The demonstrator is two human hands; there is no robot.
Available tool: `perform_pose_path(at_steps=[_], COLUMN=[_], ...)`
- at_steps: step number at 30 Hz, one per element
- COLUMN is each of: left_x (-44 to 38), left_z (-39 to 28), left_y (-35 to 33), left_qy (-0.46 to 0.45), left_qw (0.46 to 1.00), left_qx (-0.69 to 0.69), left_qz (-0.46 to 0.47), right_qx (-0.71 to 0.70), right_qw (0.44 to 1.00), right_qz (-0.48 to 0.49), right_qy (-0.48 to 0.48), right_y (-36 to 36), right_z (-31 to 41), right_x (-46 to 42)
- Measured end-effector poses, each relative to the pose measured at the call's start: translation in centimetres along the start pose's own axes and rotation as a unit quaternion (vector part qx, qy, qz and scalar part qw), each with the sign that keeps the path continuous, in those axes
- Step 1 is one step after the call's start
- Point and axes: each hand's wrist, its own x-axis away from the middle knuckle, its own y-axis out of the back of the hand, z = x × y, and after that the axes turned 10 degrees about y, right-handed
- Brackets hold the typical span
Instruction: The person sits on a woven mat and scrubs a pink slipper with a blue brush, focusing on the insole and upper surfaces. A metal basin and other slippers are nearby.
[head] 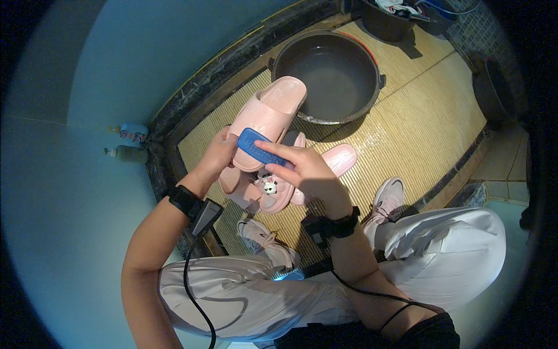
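Note:
My left hand (221,150) grips a pink slide sandal (266,111) near its toe end, holding it up above the floor mat. In my right hand (311,172) is a blue scrubbing brush (257,147), held against the sandal's upper by the toe. The brush's bristles are hidden from this angle. Below lie several more pink sandals; one bears a panda charm (270,187), and a paler pink sole (341,159) shows to the right of my right hand.
A large black tub (327,121) of cloudy water stands just beyond the sandal. The ribbed yellow mat (418,126) looks wet in places. Two bottles (134,132) stand by the left wall. Another dark bucket (386,24) holds cloth at the back; a dark basin (495,94) leans at right.

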Motion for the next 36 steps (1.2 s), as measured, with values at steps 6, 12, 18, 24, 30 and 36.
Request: perform_pose_path(at_steps=[6, 12, 18, 24, 30, 36], left_x=[-0.4, -0.2, -1.1, -1.2, 0.4, 0.6], left_z=[0.2, -0.4, 1.4, 2.0, 0.5, 0.4], left_y=[0.5, -0.1, 1.7, 1.2, 0.2, 0.2], left_qy=[-0.002, 0.042, 0.131, 0.187, 0.161, 0.151], left_qw=[0.999, 0.997, 0.982, 0.975, 0.982, 0.982], left_qx=[-0.003, 0.06, 0.116, 0.099, 0.061, 0.078], left_qz=[0.039, 0.029, 0.077, 0.062, 0.075, 0.088], right_qx=[-0.038, -0.028, -0.059, -0.11, -0.056, -0.03], right_qw=[0.986, 0.967, 0.994, 0.993, 0.997, 0.999], right_qz=[-0.162, -0.251, -0.08, -0.038, -0.045, -0.015], right_qy=[-0.01, 0.015, 0.041, 0.024, 0.031, 0.026], right_y=[0.6, -0.4, 0.3, 0.2, -0.6, -1.3], right_z=[-2.0, -2.4, 1.1, 2.2, 2.0, 2.5], right_x=[0.2, -0.1, -0.3, -0.4, -0.5, -0.7])
